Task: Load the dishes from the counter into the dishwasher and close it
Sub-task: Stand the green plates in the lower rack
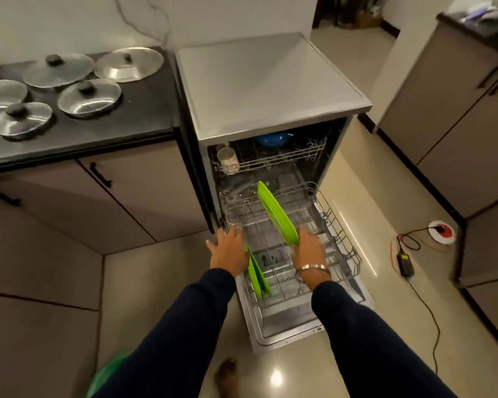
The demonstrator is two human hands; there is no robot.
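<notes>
Over the pulled-out grey wire lower rack (342, 239), the left hand (227, 251) spreads straight fingers beside an upright flat green plastic plate (258, 275). Just right, the right hand (309, 254) touches a tilted green plate (276, 215); its fingers are hidden. Beyond, round metal knobbed lids (89, 97) lie on the smooth black counter (144, 110).

I stood in a home kitchen. A dark worktop (121, 122) on my left carried steel pan lids (89, 97) with black knobs, above grey-brown cupboard doors (144, 196) with black handles. Beside it a freestanding dishwasher (270, 87) had its door down and its wire racks (337, 239) out, with green plates (276, 215) and a mug (228, 160) in them. Glossy pale tiles (161, 282) covered the floor, and more cupboards (454, 133) lined the right.
</notes>
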